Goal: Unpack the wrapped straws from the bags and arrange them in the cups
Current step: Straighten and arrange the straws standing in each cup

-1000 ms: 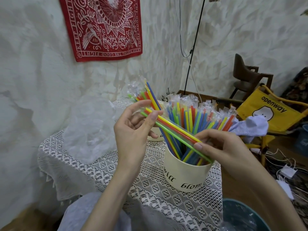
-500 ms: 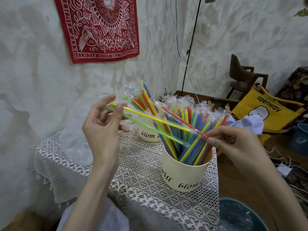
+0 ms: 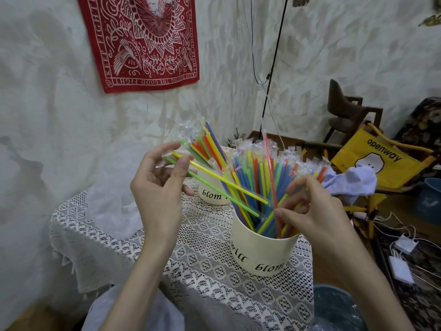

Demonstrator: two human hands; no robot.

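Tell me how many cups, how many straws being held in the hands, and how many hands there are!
Cups: 2, the near cup and the far cup.
Straws held in hands: 3, a yellow straw and a green straw in the left hand, and a red straw in the right hand.
Hands: 2.
Total: 7.

Single head-worn wide-angle view, we look forward and down from above our own hands, close over the near cup [image 3: 262, 249] on the lace-covered table [image 3: 202, 263], facing a white wall corner, red wall cloth [image 3: 143, 41] upper left, no second view.
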